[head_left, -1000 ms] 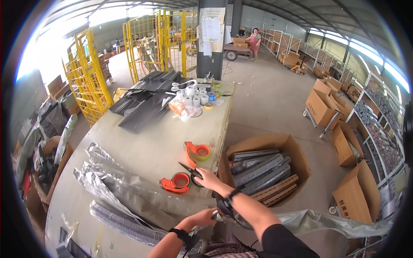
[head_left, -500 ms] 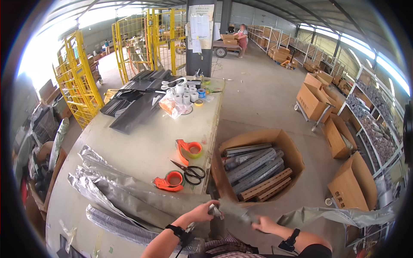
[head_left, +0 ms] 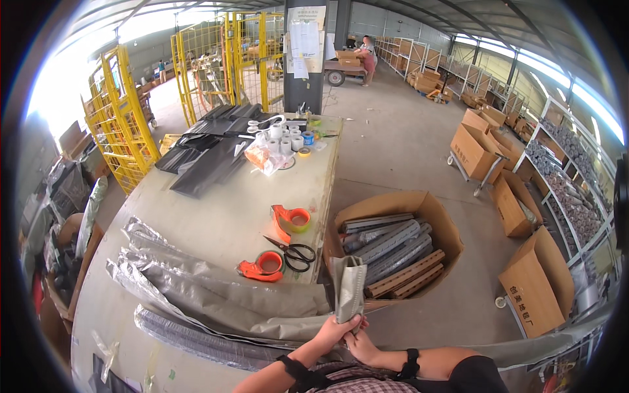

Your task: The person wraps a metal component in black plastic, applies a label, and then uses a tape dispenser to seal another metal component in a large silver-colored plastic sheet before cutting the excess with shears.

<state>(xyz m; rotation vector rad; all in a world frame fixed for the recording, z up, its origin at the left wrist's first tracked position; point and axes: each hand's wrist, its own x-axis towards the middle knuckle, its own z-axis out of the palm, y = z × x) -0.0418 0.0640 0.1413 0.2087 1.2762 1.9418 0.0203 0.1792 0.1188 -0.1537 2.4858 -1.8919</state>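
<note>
A grey-green plastic sleeve [head_left: 348, 288], folded narrow, stands up from my hands in front of the cardboard box. My left hand [head_left: 337, 332] is closed around its lower end. Pressed against the left one, my right hand [head_left: 362, 347] also grips the sleeve's lower end, its fingertips partly hidden. Left of them, more long grey-green sleeves [head_left: 262, 301] lie across the table [head_left: 216, 226]. Beside these is a roll in clear wrap [head_left: 203, 344]. Black-handled scissors [head_left: 298, 257] rest between two orange tape dispensers [head_left: 262, 266].
An open cardboard box [head_left: 449, 226] of wrapped rolls stands against the table's right edge. White tape rolls [head_left: 282, 141] and dark flat strips [head_left: 209, 170] lie at the table's far end. Cartons [head_left: 534, 281] and a loaded rack [head_left: 570, 170] line the right. Another person [head_left: 368, 59] stands far off.
My hands have come together, the right one moving left. The sleeve piece, blurred and stretched between them before, now points upward. The long grey-green strip at right has dropped lower.
</note>
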